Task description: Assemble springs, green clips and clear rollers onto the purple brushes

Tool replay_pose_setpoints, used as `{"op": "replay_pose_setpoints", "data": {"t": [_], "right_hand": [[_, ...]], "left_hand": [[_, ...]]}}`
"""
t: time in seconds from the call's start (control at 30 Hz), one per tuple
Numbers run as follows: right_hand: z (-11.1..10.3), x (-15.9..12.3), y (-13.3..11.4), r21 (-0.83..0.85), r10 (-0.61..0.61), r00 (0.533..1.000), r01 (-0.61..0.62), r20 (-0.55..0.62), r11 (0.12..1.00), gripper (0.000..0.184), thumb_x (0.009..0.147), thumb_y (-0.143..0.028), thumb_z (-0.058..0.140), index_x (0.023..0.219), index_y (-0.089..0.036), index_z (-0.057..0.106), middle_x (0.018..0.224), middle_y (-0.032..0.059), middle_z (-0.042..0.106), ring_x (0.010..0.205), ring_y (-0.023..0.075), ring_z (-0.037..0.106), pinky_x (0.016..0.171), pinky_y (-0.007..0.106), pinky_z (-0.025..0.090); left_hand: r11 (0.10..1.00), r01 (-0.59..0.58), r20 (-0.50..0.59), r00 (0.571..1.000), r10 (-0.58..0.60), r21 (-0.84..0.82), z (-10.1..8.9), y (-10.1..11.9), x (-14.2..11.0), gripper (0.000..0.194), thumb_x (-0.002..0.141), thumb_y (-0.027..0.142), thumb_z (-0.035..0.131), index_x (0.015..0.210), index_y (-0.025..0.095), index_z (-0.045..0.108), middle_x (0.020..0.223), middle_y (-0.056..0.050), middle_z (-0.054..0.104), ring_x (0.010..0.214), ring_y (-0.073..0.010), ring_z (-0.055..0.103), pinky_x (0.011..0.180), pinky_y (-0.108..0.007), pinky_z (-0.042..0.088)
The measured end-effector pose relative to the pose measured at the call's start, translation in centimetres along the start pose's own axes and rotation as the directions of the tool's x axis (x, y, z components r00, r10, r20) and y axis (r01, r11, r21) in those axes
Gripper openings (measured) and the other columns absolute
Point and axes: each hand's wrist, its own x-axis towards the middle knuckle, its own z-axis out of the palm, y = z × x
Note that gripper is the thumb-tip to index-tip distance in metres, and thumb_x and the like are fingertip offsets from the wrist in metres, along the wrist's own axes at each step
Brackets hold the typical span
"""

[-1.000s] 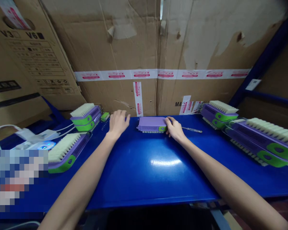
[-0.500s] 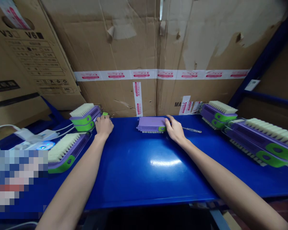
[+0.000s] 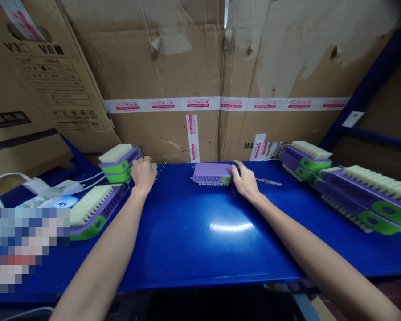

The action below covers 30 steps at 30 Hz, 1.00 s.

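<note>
My left hand (image 3: pixel 143 174) is at the back left of the blue table, its fingers curled down around a small green piece (image 3: pixel 155 165). Most of that piece is hidden behind the fingers. A thin, coil-like strip (image 3: pixel 162 170) shows just right of it. In the middle, a purple brush (image 3: pixel 211 171) with a green end lies bristles down. My right hand (image 3: pixel 243 179) grips its right end, thumb on the near side. A screwdriver (image 3: pixel 269 182) with a clear handle lies to the right of that hand.
Stacked purple-green brushes stand at back left (image 3: pixel 116 163), back right (image 3: pixel 305 160) and front right (image 3: pixel 370 196). Another brush (image 3: pixel 93 214) lies at the left beside a white power strip (image 3: pixel 47 191) with cables. Cardboard (image 3: pixel 163 71) walls the back; a blue post (image 3: pixel 364 80) rises at right.
The small green piece has shifted right and lower with my left fingers, and the coil-like strip shows more clearly. My right hand and the middle brush stay in place.
</note>
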Motion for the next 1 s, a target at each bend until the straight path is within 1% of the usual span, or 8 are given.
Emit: {"op": "replay_pose_setpoints", "data": {"t": [0.07, 0.13, 0.27, 0.4, 0.5, 0.63, 0.83, 1.0], "right_hand": [[0.07, 0.00, 0.08, 0.017, -0.012, 1.000, 0.012, -0.013, 1.000, 0.049, 0.093, -0.045, 0.034, 0.125, -0.015, 0.055, 0.107, 0.0140, 0.067, 0.098, 0.0297, 0.063, 0.088, 0.045, 0.048], [0.15, 0.02, 0.22, 0.038, -0.048, 0.998, 0.049, -0.031, 0.998, 0.050, 0.093, -0.046, 0.034, 0.125, -0.015, 0.055, 0.106, 0.0136, 0.067, 0.099, 0.0286, 0.062, 0.090, 0.045, 0.047], [0.22, -0.06, 0.31, 0.066, -0.194, 0.980, 0.197, -0.055, 0.978, 0.053, 0.092, -0.050, 0.035, 0.128, -0.016, 0.051, 0.114, 0.0147, 0.061, 0.109, 0.0274, 0.055, 0.097, 0.046, 0.044], [0.17, -0.34, -0.15, 0.061, -0.333, 0.943, 0.331, 0.012, 0.941, 0.062, 0.088, -0.056, 0.042, 0.135, -0.015, 0.045, 0.132, 0.0172, 0.049, 0.124, 0.0290, 0.044, 0.104, 0.049, 0.037], [0.19, -0.50, -0.42, 0.016, -0.350, 0.932, 0.350, 0.091, 0.936, 0.065, 0.085, -0.057, 0.048, 0.136, -0.016, 0.043, 0.135, 0.0165, 0.047, 0.125, 0.0297, 0.043, 0.105, 0.049, 0.037], [0.26, -0.40, -0.23, -0.022, -0.352, 0.925, 0.359, 0.145, 0.933, 0.059, 0.086, -0.051, 0.050, 0.135, -0.018, 0.045, 0.131, 0.0152, 0.051, 0.124, 0.0296, 0.045, 0.104, 0.048, 0.038], [0.24, -0.19, 0.10, -0.015, -0.358, 0.924, 0.363, 0.132, 0.931, 0.057, 0.086, -0.049, 0.051, 0.135, -0.020, 0.046, 0.131, 0.0142, 0.052, 0.122, 0.0303, 0.046, 0.102, 0.050, 0.039], [0.25, -0.18, 0.07, -0.032, -0.358, 0.925, 0.364, 0.129, 0.931, 0.057, 0.086, -0.049, 0.051, 0.133, -0.017, 0.047, 0.130, 0.0142, 0.053, 0.121, 0.0299, 0.046, 0.102, 0.048, 0.039]], "left_hand": [[0.999, 0.049, -0.002, 0.999, -0.049, -0.003, 0.09, -0.13, 0.05, 0.036, 0.085, 0.028, 0.043, 0.110, 0.011, 0.063, 0.113, -0.021, 0.061, 0.110, -0.0361, 0.051, 0.086, -0.044, 0.044], [0.996, 0.093, 0.055, 0.994, -0.093, -0.012, 0.24, -0.25, 0.14, 0.037, 0.085, 0.030, 0.044, 0.110, 0.010, 0.063, 0.112, -0.021, 0.061, 0.109, -0.0367, 0.053, 0.085, -0.045, 0.044], [0.989, 0.142, 0.164, 0.978, -0.132, -0.050, 0.44, -0.33, 0.37, 0.038, 0.086, 0.033, 0.044, 0.109, 0.012, 0.065, 0.109, -0.020, 0.065, 0.103, -0.0346, 0.059, 0.083, -0.044, 0.046], [0.987, 0.147, 0.181, 0.975, -0.132, -0.069, 0.37, -0.07, 0.44, 0.041, 0.085, 0.039, 0.046, 0.110, 0.012, 0.066, 0.110, -0.019, 0.066, 0.104, -0.0348, 0.060, 0.083, -0.043, 0.046], [0.981, 0.164, 0.192, 0.971, -0.142, -0.103, 0.36, 0.05, 0.53, 0.042, 0.083, 0.042, 0.049, 0.108, 0.013, 0.067, 0.109, -0.019, 0.067, 0.103, -0.0346, 0.061, 0.082, -0.043, 0.046], [0.952, 0.232, 0.215, 0.958, -0.188, -0.201, 0.62, -0.19, 0.81, 0.035, 0.080, 0.041, 0.053, 0.100, 0.018, 0.071, 0.102, -0.016, 0.070, 0.097, -0.0327, 0.064, 0.078, -0.041, 0.047], [0.954, 0.213, 0.157, 0.971, -0.182, -0.213, 0.63, -0.27, 0.61, 0.035, 0.084, 0.038, 0.046, 0.096, 0.018, 0.072, 0.095, -0.016, 0.071, 0.092, -0.0319, 0.064, 0.075, -0.041, 0.047], [0.974, 0.159, 0.022, 0.987, -0.157, -0.164, -0.17, 0.27, 0.28, 0.042, 0.090, 0.035, 0.034, 0.103, 0.015, 0.069, 0.105, -0.018, 0.068, 0.101, -0.0327, 0.060, 0.084, -0.043, 0.044]]}}
